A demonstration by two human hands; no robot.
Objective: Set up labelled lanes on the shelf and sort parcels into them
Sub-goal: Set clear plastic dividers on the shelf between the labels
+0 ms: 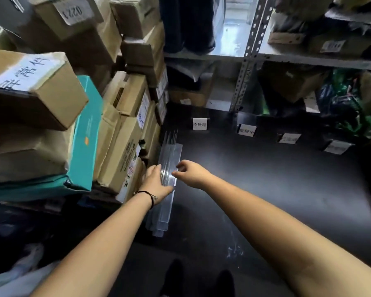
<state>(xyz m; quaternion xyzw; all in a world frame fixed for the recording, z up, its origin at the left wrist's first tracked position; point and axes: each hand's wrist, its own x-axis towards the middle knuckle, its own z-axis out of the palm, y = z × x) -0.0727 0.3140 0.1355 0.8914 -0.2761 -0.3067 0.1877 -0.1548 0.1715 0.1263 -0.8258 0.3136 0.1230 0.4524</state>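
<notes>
A stack of clear plastic divider strips [168, 159] lies at the left edge of the black shelf surface [266, 189], running away from me. My left hand [156, 183] rests flat against the stack's left side, fingers straight. My right hand [191, 173] pinches the top strip from the right with thumb and fingertips. Several white label cards stand along the back of the shelf: one [199, 124] nearest the strips, another [247, 130] to its right, and two more [289, 138] [336, 147] further right.
Cardboard parcels [124, 133] and a teal box [85, 133] are piled high at the left, close to the strips. A metal rack upright [242, 82] and shelves of boxes and dark bags [341, 99] stand behind. My shoes [174, 277] show at the bottom.
</notes>
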